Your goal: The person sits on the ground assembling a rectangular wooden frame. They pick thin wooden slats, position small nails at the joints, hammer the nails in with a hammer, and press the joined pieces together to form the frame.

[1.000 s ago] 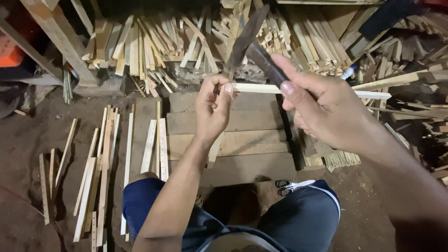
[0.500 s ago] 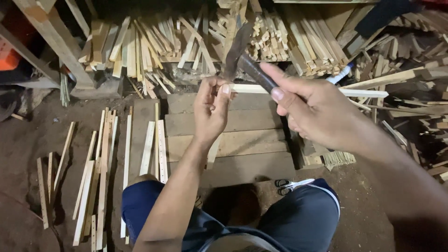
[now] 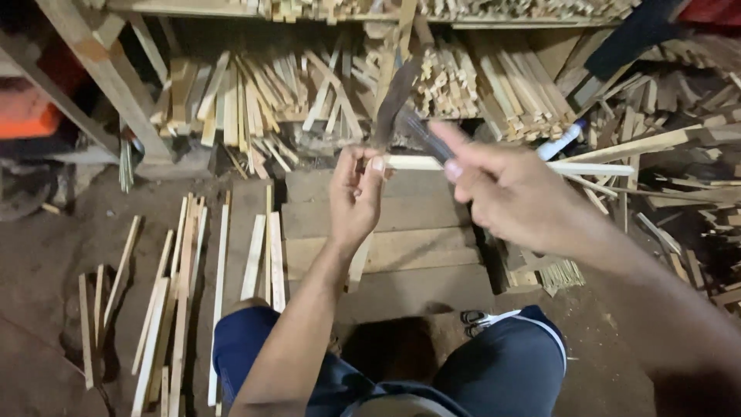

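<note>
Pale wood everywhere. A shelf (image 3: 432, 15) runs along the top edge, loaded with stick ends, and under it an open bay is crammed with a heap of cut wooden slats (image 3: 255, 100); its upper part is cut off by the frame.

The left hand (image 3: 356, 197) pinches one end of a thin light stick (image 3: 594, 167) between thumb and fingertips, holding it level at chest height, above a stack of wooden planks (image 3: 401, 232). The right hand (image 3: 513, 197) is closed round the handle of a dark knife (image 3: 397, 96), forefinger stretched out along the stick; the blade tilts up and to the left, blurred, so whether its edge touches the stick can't be made out. The right hand hides the middle of the stick.

On the dirt floor to the left lie loose slats (image 3: 181, 286) in rough rows. Right of the hands, more offcuts are piled up, with a white tube-shaped object (image 3: 562, 140) half buried among them. An orange object (image 3: 27, 116) sits at far left, partly hidden behind a slanting beam (image 3: 100, 77). The person's knees in blue shorts (image 3: 509, 371) fill the bottom.
</note>
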